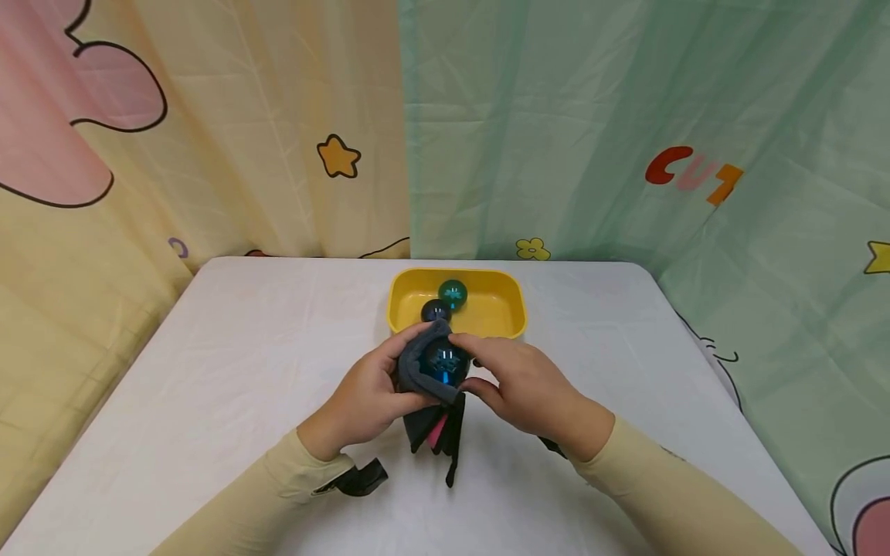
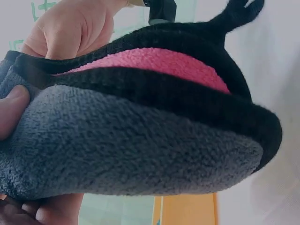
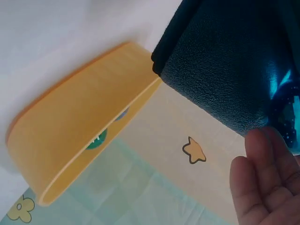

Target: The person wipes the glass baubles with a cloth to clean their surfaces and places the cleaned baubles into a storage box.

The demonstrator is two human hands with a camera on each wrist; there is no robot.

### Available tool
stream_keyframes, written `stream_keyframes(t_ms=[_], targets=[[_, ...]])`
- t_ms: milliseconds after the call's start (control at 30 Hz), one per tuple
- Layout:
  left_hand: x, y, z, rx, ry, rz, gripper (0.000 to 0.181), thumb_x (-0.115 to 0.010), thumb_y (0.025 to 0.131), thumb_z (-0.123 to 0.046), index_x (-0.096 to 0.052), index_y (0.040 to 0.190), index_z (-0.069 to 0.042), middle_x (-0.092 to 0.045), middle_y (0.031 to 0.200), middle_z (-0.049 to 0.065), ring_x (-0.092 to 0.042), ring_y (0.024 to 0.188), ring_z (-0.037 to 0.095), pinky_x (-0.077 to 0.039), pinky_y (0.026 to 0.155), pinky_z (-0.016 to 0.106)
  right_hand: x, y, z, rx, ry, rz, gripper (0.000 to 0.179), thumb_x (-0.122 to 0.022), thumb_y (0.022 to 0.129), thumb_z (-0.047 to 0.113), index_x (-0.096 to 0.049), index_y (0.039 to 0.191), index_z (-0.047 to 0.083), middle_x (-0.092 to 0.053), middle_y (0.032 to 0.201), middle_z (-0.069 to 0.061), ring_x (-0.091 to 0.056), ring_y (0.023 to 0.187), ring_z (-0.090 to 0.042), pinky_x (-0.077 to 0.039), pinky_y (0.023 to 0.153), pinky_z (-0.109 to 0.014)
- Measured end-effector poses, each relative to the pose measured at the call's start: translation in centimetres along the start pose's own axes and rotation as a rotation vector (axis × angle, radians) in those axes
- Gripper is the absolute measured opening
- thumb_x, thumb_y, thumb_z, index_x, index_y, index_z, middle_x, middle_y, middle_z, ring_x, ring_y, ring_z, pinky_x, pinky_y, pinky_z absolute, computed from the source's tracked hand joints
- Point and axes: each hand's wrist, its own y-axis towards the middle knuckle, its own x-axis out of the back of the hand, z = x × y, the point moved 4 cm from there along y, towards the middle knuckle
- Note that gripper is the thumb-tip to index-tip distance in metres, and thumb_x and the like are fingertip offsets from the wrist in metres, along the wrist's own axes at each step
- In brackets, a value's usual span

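Observation:
My left hand (image 1: 363, 398) grips a grey fleecy cloth (image 1: 412, 371) with black edging, thumb in front and fingers behind. A pink layer (image 2: 159, 65) shows between the black edges in the left wrist view. The cloth wraps round the left side of a shiny, see-through blue ball (image 1: 445, 361). From the other side my right hand (image 1: 531, 378) holds the ball, fingers at its top and thumb low by the cloth's edge. In the right wrist view the ball (image 3: 290, 117) glints at the right border beside the fingers. The cloth's folds and a black loop hang below the hands.
Just beyond the hands, a yellow tray (image 1: 497, 309) stands on the white-covered table (image 1: 264, 324). In it lie a green ball (image 1: 453, 293) and a dark blue ball (image 1: 435, 310). Patterned curtains (image 1: 542, 116) enclose the table's back and sides.

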Motion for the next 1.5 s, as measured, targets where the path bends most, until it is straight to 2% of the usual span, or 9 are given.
stream_keyframes(t_ms=[267,333,533,700,800,1000,1100,1300,1500], targets=[[0.0,0.1,-0.2,-0.015,0.055,-0.014,0.084,-0.081,0.089,0.002,-0.041,0.16,-0.018,-0.056,0.154,0.014,-0.064,0.128,0.029,-0.056,0.103,0.024,-1.0,0.0,-0.9,-0.19,0.463,0.101,0.049,-0.068,0.104,0.017,-0.05,0.148,0.004,-0.075,0.098,0.002,-0.064,0.084,-0.01,-0.06,0.079,-0.026],[0.0,0.1,-0.3,-0.017,0.062,-0.024,0.084,-0.081,0.089,0.002,-0.041,0.16,-0.017,-0.056,0.153,0.016,-0.065,0.127,0.03,-0.057,0.102,0.026,-1.2,0.0,-0.9,-0.204,0.506,0.111,0.046,-0.063,0.106,0.017,-0.05,0.148,0.003,-0.075,0.1,0.0,-0.063,0.086,-0.012,-0.06,0.08,-0.027],[0.2,0.1,-0.2,-0.032,0.072,-0.053,0.085,-0.083,0.088,0.001,-0.041,0.16,-0.014,-0.057,0.152,0.016,-0.065,0.128,0.031,-0.058,0.103,0.03,-1.0,0.1,-0.3,-0.13,0.264,0.146,0.071,-0.067,0.104,0.019,-0.029,0.164,0.012,-0.066,0.142,-0.007,-0.071,0.111,-0.017,-0.061,0.1,-0.038],[0.3,0.1,-0.3,-0.026,0.072,-0.044,0.084,-0.083,0.088,0.001,-0.041,0.16,-0.014,-0.057,0.152,0.016,-0.065,0.128,0.03,-0.057,0.104,0.027,-0.4,0.2,0.1,-0.037,0.016,0.094,0.07,-0.076,0.098,0.019,-0.039,0.157,0.012,-0.075,0.126,-0.007,-0.074,0.105,-0.02,-0.063,0.094,-0.038],[0.3,0.0,-0.3,-0.02,0.081,-0.03,0.082,-0.083,0.089,-0.001,-0.043,0.159,-0.016,-0.058,0.152,0.015,-0.066,0.127,0.029,-0.057,0.104,0.027,-0.3,0.2,0.1,-0.045,0.037,0.088,0.069,-0.076,0.098,0.021,-0.041,0.155,0.008,-0.076,0.121,-0.006,-0.074,0.102,-0.018,-0.063,0.092,-0.035],[0.1,0.1,-0.3,-0.022,0.077,-0.02,0.082,-0.083,0.087,0.001,-0.045,0.157,-0.016,-0.059,0.15,0.015,-0.065,0.125,0.029,-0.056,0.103,0.023,-1.4,-0.1,-0.8,-0.213,0.427,0.138,0.047,-0.063,0.107,0.023,-0.049,0.148,0.004,-0.075,0.101,-0.001,-0.066,0.085,-0.009,-0.059,0.077,-0.024],[0.1,0.1,-0.1,-0.025,0.054,-0.02,0.082,-0.083,0.087,0.002,-0.044,0.157,-0.015,-0.059,0.15,0.016,-0.065,0.126,0.029,-0.057,0.102,0.024,-1.7,-0.1,-0.8,-0.227,0.49,0.129,0.045,-0.059,0.109,0.024,-0.051,0.149,0.006,-0.075,0.108,-0.001,-0.066,0.09,-0.009,-0.061,0.084,-0.027],[0.3,0.1,0.1,-0.029,-0.001,-0.026,0.082,-0.083,0.087,0.003,-0.043,0.157,-0.013,-0.06,0.148,0.017,-0.067,0.124,0.029,-0.061,0.098,0.031,-1.1,0.1,-0.1,-0.121,0.257,0.144,0.073,-0.068,0.104,0.02,-0.026,0.163,0.014,-0.069,0.13,-0.005,-0.07,0.102,-0.015,-0.063,0.094,-0.038],[0.3,0.2,0.1,-0.015,-0.028,-0.007,0.082,-0.081,0.088,0.004,-0.041,0.158,-0.013,-0.057,0.151,0.017,-0.066,0.127,0.029,-0.06,0.1,0.031,-0.5,0.3,0.0,-0.026,-0.001,0.104,0.068,-0.075,0.099,0.022,-0.04,0.156,0.01,-0.076,0.122,-0.005,-0.074,0.101,-0.019,-0.063,0.091,-0.037]])
